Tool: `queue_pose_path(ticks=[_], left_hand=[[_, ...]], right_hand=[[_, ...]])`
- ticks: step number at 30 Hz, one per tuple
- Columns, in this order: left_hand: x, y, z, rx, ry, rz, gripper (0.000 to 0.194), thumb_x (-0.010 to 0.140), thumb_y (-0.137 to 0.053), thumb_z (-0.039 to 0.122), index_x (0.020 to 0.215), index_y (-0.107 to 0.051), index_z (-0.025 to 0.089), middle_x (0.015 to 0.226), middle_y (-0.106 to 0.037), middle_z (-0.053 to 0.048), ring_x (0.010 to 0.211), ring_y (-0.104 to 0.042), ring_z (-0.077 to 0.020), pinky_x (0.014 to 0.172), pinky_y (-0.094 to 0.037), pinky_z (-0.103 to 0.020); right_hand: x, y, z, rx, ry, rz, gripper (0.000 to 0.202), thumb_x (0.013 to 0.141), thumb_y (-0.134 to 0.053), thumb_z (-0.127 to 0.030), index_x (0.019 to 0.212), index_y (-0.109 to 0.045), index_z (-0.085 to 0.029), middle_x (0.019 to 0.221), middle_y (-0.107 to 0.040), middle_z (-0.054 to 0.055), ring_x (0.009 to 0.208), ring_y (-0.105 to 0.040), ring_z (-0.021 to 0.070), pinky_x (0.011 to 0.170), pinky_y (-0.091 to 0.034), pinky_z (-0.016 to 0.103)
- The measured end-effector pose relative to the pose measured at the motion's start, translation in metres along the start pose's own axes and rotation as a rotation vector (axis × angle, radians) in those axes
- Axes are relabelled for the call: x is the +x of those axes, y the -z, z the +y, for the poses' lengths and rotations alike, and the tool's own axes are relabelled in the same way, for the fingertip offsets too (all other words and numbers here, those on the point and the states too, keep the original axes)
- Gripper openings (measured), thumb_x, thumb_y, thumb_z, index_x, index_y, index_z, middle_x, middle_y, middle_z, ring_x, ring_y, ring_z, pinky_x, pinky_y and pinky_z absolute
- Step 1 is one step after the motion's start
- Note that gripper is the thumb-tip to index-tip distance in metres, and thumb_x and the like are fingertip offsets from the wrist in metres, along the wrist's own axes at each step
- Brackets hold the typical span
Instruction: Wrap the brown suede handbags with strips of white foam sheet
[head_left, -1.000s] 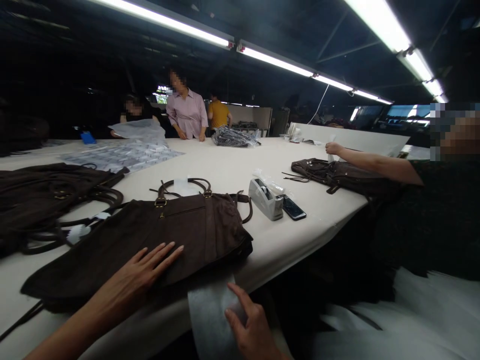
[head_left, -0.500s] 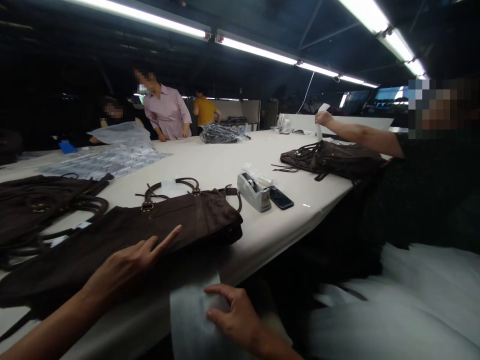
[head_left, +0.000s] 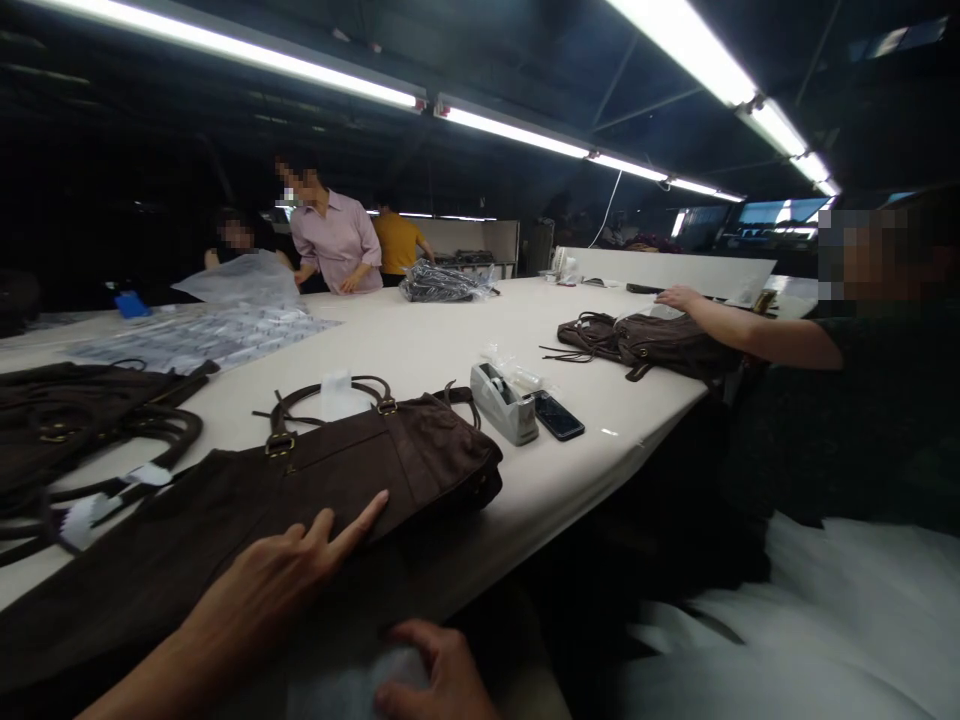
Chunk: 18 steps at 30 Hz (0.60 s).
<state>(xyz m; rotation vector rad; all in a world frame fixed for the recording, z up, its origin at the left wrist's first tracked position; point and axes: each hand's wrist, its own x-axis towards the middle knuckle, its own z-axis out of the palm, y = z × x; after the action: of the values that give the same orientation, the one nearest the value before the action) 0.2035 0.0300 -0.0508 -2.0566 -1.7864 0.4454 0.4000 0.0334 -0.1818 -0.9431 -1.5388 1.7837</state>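
A dark brown bag (head_left: 352, 460) lies on its side along the near table edge, its looped handles pointing away from me. My left hand (head_left: 289, 565) rests on the bag's near side, index finger stretched out and the others partly bent. Low in the view, below the table edge, my right hand (head_left: 435, 670) is at a pale translucent sheet (head_left: 330, 675), thumb and index finger curved apart. The sheet's lower part is dim and cut off by the frame. White paper (head_left: 337, 395) shows at the bag's handle.
A grey tape dispenser (head_left: 504, 405) and a black phone (head_left: 556, 415) are beyond the bag's right end. More brown bags (head_left: 67, 420) lie at left. At right, a person's hand (head_left: 679, 298) touches another brown bag (head_left: 660, 340). Pale sheets (head_left: 847, 620) are at lower right.
My right hand and the pale sheet have moved lower in the view. My left hand has shifted slightly right and down on the bag. The right person's hand has lowered onto their bag.
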Motion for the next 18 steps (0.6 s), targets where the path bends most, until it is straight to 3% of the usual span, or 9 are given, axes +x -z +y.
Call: queue_pose_path(ticks=[2, 4, 8, 11, 13, 15, 18], left_hand=[[-0.005, 0.010, -0.003, 0.030, 0.006, -0.047, 0.087, 0.078, -0.036, -0.011, 0.152, -0.014, 0.030, 0.092, -0.057, -0.005, 0.067, -0.059, -0.0155, 0.060, -0.053, -0.028], [-0.011, 0.009, 0.000, 0.106, 0.001, -0.023, 0.086, 0.079, -0.038, -0.010, 0.152, -0.015, 0.030, 0.087, -0.055, -0.004, 0.062, -0.057, -0.0150, 0.055, -0.050, -0.028], [-0.028, -0.018, 0.021, 0.266, -0.062, 0.150, 0.086, 0.077, -0.047, -0.009, 0.151, -0.023, 0.027, 0.083, -0.052, -0.003, 0.061, -0.053, -0.0154, 0.051, -0.047, -0.026], [-0.037, -0.038, 0.037, 0.342, -0.096, 0.206, 0.082, 0.078, -0.052, -0.004, 0.150, -0.028, 0.025, 0.090, -0.055, -0.007, 0.066, -0.054, -0.0181, 0.058, -0.050, -0.029], [-0.040, -0.043, 0.041, 0.306, -0.099, 0.222, 0.079, 0.079, -0.051, -0.002, 0.150, -0.029, 0.025, 0.094, -0.057, -0.009, 0.069, -0.056, -0.0201, 0.061, -0.052, -0.032], [-0.042, -0.045, 0.039, 0.200, -0.074, 0.212, 0.078, 0.080, -0.048, -0.002, 0.150, -0.029, 0.026, 0.097, -0.059, -0.009, 0.073, -0.057, -0.0215, 0.065, -0.054, -0.034], [-0.044, -0.049, 0.028, -0.070, -0.015, 0.135, 0.070, 0.080, -0.046, 0.000, 0.146, -0.038, 0.021, 0.110, -0.062, -0.012, 0.091, -0.062, -0.0244, 0.080, -0.057, -0.037]], right_hand=[[0.001, -0.001, -0.005, 0.060, 0.037, -0.035, 0.048, 0.064, -0.067, -0.015, 0.112, -0.073, -0.015, 0.109, -0.071, 0.008, 0.107, -0.064, 0.0281, 0.097, -0.048, 0.037], [0.002, -0.005, -0.011, 0.101, 0.038, -0.024, 0.049, 0.065, -0.067, -0.016, 0.114, -0.072, -0.014, 0.112, -0.070, 0.008, 0.110, -0.063, 0.0271, 0.099, -0.047, 0.036], [-0.002, -0.008, -0.016, 0.122, 0.009, -0.050, 0.041, 0.067, -0.070, -0.018, 0.107, -0.074, -0.015, 0.107, -0.071, 0.007, 0.105, -0.063, 0.0245, 0.095, -0.047, 0.033], [-0.012, -0.001, -0.022, 0.194, -0.078, -0.155, 0.033, 0.068, -0.076, -0.028, 0.098, -0.076, -0.015, 0.084, -0.067, 0.004, 0.075, -0.058, 0.0147, 0.070, -0.046, 0.024], [-0.018, 0.006, -0.031, 0.326, -0.132, -0.256, 0.038, 0.069, -0.079, -0.036, 0.100, -0.076, -0.014, 0.071, -0.058, 0.001, 0.059, -0.045, 0.0075, 0.057, -0.037, 0.019], [-0.021, 0.013, -0.045, 0.431, -0.150, -0.338, 0.043, 0.069, -0.079, -0.038, 0.105, -0.075, -0.014, 0.066, -0.053, -0.001, 0.055, -0.041, 0.0051, 0.056, -0.035, 0.018], [-0.016, 0.019, -0.066, 0.396, -0.055, -0.444, 0.052, 0.071, -0.077, -0.034, 0.119, -0.069, -0.016, 0.080, -0.063, 0.003, 0.072, -0.058, 0.0117, 0.074, -0.046, 0.023]])
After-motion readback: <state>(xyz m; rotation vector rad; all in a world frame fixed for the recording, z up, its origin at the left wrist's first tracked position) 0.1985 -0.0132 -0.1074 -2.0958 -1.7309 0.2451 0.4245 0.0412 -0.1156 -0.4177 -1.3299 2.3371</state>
